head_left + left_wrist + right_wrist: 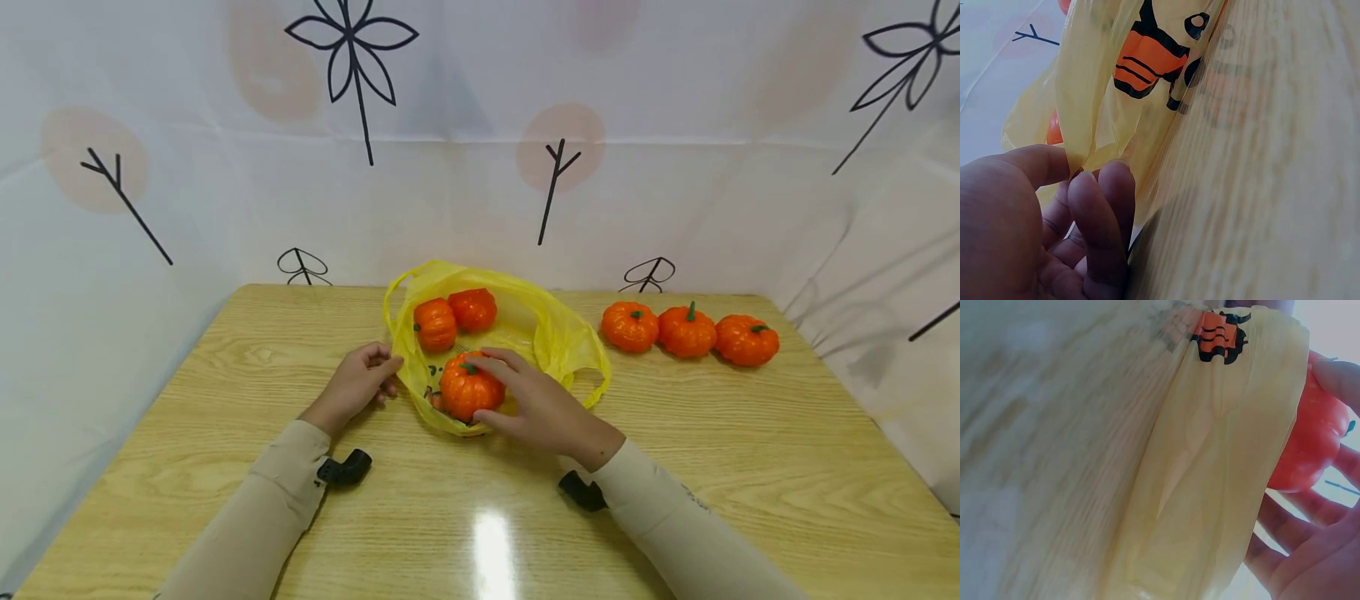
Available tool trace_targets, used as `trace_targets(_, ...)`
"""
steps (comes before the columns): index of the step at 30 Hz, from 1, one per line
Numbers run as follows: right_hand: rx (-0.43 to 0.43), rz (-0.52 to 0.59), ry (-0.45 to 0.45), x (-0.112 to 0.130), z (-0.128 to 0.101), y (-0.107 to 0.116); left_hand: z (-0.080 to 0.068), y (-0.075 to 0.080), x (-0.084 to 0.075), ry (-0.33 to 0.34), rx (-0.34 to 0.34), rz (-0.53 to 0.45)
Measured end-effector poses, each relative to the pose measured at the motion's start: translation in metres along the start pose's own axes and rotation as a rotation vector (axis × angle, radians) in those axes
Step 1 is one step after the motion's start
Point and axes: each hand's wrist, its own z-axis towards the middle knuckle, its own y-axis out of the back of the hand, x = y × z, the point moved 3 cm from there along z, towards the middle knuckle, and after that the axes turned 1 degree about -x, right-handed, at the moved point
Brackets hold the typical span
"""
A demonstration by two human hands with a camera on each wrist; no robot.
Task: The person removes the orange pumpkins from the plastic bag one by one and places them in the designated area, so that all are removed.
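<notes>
A yellow plastic bag lies on the table with its mouth spread wide. My left hand pinches its left rim; in the left wrist view, thumb and fingers meet on the thin plastic. My right hand grips an orange pumpkin with a green stem, at the near side of the bag's mouth. The right wrist view shows that pumpkin behind the bag's raised edge, fingers around it. Deeper in the bag sit two more pumpkins, one on the left and one beside it.
Three orange pumpkins stand in a row at the back right of the wooden table: a left one, a middle one and a right one. A patterned white cloth hangs behind the table's back edge.
</notes>
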Motion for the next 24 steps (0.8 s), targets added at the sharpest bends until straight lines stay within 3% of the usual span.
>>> trace_targets(6,-0.06,-0.007,0.002,-0.003,-0.001,0.006,-0.002,0.0,-0.002,-0.007,0.0,0.005)
trace_targets(24,-0.11,-0.009,-0.106,-0.023,-0.015,0.022,0.001,0.0,0.001,0.0,0.005,-0.014)
